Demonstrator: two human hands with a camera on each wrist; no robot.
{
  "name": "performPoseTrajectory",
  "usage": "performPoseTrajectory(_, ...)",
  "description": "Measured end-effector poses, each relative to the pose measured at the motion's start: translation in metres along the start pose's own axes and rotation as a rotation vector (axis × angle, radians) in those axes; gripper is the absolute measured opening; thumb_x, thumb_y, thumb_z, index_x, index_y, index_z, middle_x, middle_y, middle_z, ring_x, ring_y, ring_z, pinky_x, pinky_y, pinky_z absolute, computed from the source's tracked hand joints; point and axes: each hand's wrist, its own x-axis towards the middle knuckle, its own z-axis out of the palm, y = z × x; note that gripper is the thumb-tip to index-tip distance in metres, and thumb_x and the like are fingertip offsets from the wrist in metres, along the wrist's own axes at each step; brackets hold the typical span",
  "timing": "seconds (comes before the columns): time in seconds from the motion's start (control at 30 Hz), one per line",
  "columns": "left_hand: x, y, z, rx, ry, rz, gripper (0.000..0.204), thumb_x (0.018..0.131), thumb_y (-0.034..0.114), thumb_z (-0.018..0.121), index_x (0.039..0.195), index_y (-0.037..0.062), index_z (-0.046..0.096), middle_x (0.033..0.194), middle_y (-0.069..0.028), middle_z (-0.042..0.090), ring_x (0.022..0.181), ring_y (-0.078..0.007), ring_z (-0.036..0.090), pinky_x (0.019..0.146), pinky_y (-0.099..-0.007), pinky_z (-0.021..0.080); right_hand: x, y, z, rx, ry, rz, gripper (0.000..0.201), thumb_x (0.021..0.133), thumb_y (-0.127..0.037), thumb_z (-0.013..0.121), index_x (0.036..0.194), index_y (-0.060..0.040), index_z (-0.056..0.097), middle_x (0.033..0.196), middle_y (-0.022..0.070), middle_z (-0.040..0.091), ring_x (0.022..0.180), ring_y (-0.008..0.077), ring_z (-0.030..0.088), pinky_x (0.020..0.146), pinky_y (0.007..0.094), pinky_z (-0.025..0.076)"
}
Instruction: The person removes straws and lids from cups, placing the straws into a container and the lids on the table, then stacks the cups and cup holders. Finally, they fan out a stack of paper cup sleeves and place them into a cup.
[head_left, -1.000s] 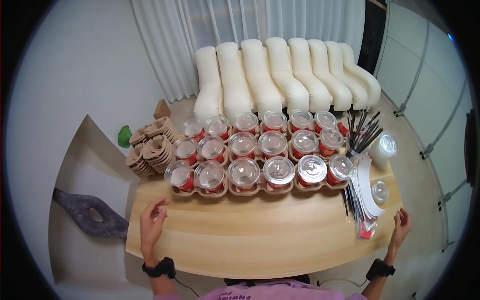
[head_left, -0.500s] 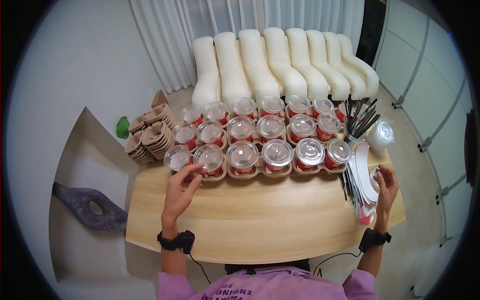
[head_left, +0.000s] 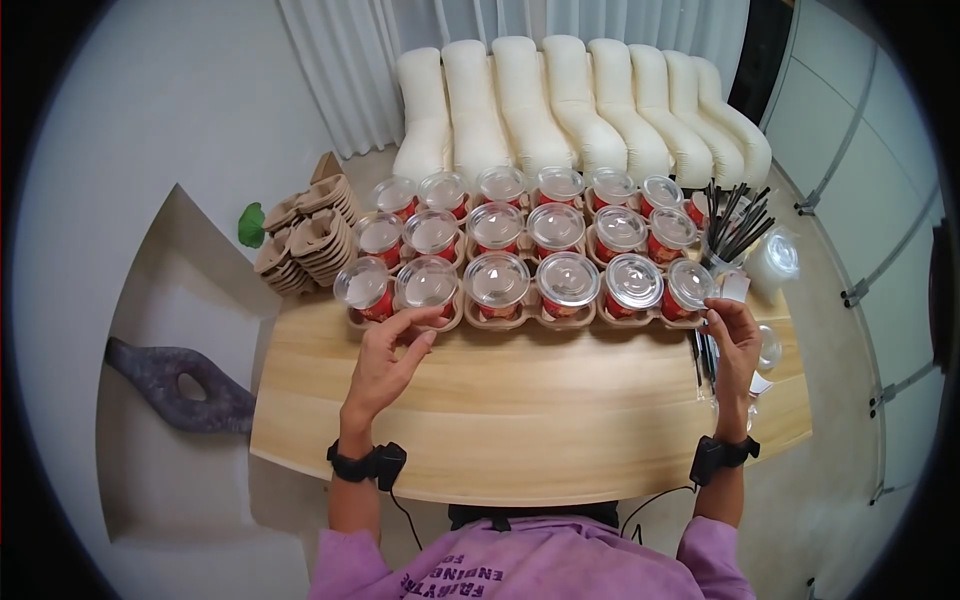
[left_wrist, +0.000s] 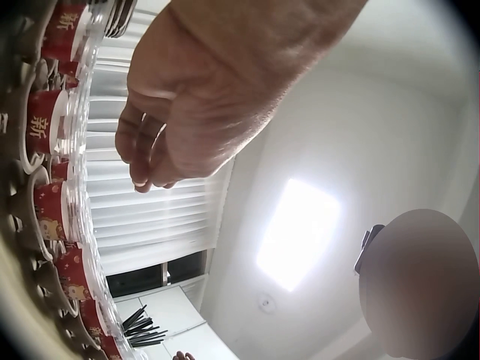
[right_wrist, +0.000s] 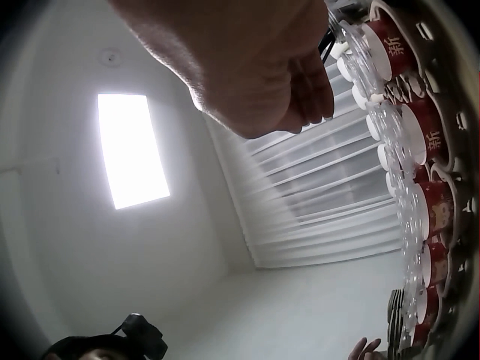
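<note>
Left hand (head_left: 385,372) and right hand (head_left: 736,345), both loosely open, hover above the worktop (head_left: 530,420), close by the front cups (head_left: 568,285).

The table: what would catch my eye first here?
Most likely the red cups with clear domed lids, lined up in three rows across the table in brown carriers. Behind them, a puffy cream sofa fills the far side. The left hand and right hand frame the front row.
</note>
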Motion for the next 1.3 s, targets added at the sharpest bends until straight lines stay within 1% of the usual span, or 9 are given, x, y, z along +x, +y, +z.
performPoseTrajectory(0.5, -0.033, -0.033, 0.001, 0.043, -0.008, -0.173, 0.026, 0.094, 0.004, 0.06, 0.119, -0.0003, 0.064, 0.101, -0.0051, 0.071, 0.076, -0.0071, 0.059, 0.074, -0.0239, 0.052, -0.01, 0.017, -0.035, -0.071, 0.105, 0.051, 0.012, 0.093, -0.006, 0.066, 0.104, 0.0003, 0.066, 0.102, 0.0049, 0.069, 0.087, 0.009, 0.063, 0.073, 0.024, 0.054)
performPoseTrajectory(0.6, -0.032, -0.03, 0.015, 0.054, -0.113, -0.155, 0.025, 0.093, 0.004, 0.059, 0.117, -0.0006, 0.065, 0.102, -0.0054, 0.07, 0.077, -0.0082, 0.059, 0.072, -0.025, 0.051, -0.009, 0.021, -0.043, -0.097, 0.075, 0.069, 0.013, 0.092, -0.006, 0.066, 0.104, -0.0001, 0.066, 0.1, 0.0045, 0.069, 0.087, 0.0087, 0.063, 0.072, 0.0235, 0.053)
performPoseTrajectory(0.7, -0.02, -0.004, 0.049, 0.057, -0.221, -0.113, 0.027, 0.091, 0.002, 0.059, 0.118, -0.0001, 0.064, 0.101, -0.0068, 0.069, 0.076, -0.0102, 0.059, 0.07, -0.0264, 0.049, 0.006, 0.019, -0.048, -0.238, 0.002, 0.061, 0.013, 0.092, -0.006, 0.067, 0.104, 0.0003, 0.066, 0.099, 0.0041, 0.069, 0.088, 0.0091, 0.063, 0.075, 0.0236, 0.053)
performPoseTrajectory(0.77, -0.003, 0.017, 0.08, 0.121, -0.46, -0.011, 0.03, 0.092, 0.003, 0.059, 0.121, 0.0001, 0.062, 0.106, -0.0105, 0.067, 0.077, -0.0149, 0.06, 0.071, -0.0271, 0.05, 0.02, 0.016, -0.046, -0.289, -0.025, 0.047, 0.018, 0.089, -0.008, 0.07, 0.104, 0.0004, 0.066, 0.101, 0.0056, 0.069, 0.092, 0.0125, 0.064, 0.081, 0.0272, 0.053)
performPoseTrajectory(0.83, 0.012, 0.03, 0.117, 0.089, -0.561, 0.065, 0.033, 0.092, 0.005, 0.061, 0.124, 0.0029, 0.061, 0.108, -0.011, 0.067, 0.076, -0.0153, 0.059, 0.071, -0.0265, 0.05, 0.035, 0.016, -0.043, -0.562, -0.116, -0.097, 0.025, 0.085, -0.012, 0.074, 0.105, 0.0004, 0.066, 0.107, 0.0094, 0.068, 0.099, 0.0187, 0.064, 0.087, 0.0326, 0.052)
performPoseTrajectory(0.87, 0.019, 0.026, 0.138, 0.062, -0.588, 0.18, 0.037, 0.092, 0.005, 0.061, 0.128, 0.0042, 0.059, 0.116, -0.0135, 0.064, 0.079, -0.0184, 0.061, 0.073, -0.0291, 0.051, 0.043, 0.018, -0.044, -0.599, -0.167, -0.119, 0.037, 0.079, -0.016, 0.078, 0.108, -0.0001, 0.063, 0.117, 0.0139, 0.063, 0.11, 0.0274, 0.06, 0.094, 0.0371, 0.048)
performPoseTrajectory(0.93, 0.031, 0.013, 0.18, 0.029, -0.616, 0.303, 0.041, 0.092, 0.006, 0.061, 0.132, 0.0056, 0.056, 0.125, -0.016, 0.06, 0.082, -0.0215, 0.063, 0.075, -0.0317, 0.052, 0.053, 0.013, -0.037, -0.74, -0.213, -0.163, 0.042, 0.077, -0.018, 0.079, 0.11, -0.0006, 0.06, 0.12, 0.0154, 0.06, 0.114, 0.03, 0.057, 0.097, 0.0377, 0.046)
performPoseTrajectory(1.0, 0.04, 0.008, 0.217, 0.113, -0.639, 0.454, 0.052, 0.09, 0.005, 0.06, 0.14, 0.0032, 0.045, 0.144, -0.0244, 0.042, 0.104, -0.0424, 0.061, 0.085, -0.0456, 0.053, 0.065, 0.017, -0.035, -0.852, -0.294, -0.143, 0.056, 0.073, -0.023, 0.083, 0.115, -0.0013, 0.054, 0.122, 0.0187, 0.054, 0.119, 0.0357, 0.051, 0.102, 0.0393, 0.041)
performPoseTrajectory(1.3, 0.066, 0.004, 0.293, 0.278, -0.59, 0.319, 0.073, 0.083, 0.003, 0.064, 0.149, 0.008, 0.032, 0.152, -0.0363, 0.017, 0.097, -0.0509, 0.061, 0.084, -0.0527, 0.053, 0.077, 0.026, -0.028, -0.944, -0.427, -0.072, 0.072, 0.064, -0.035, 0.089, 0.113, 0.0013, 0.051, 0.116, 0.0218, 0.053, 0.111, 0.037, 0.053, 0.093, 0.0419, 0.046)
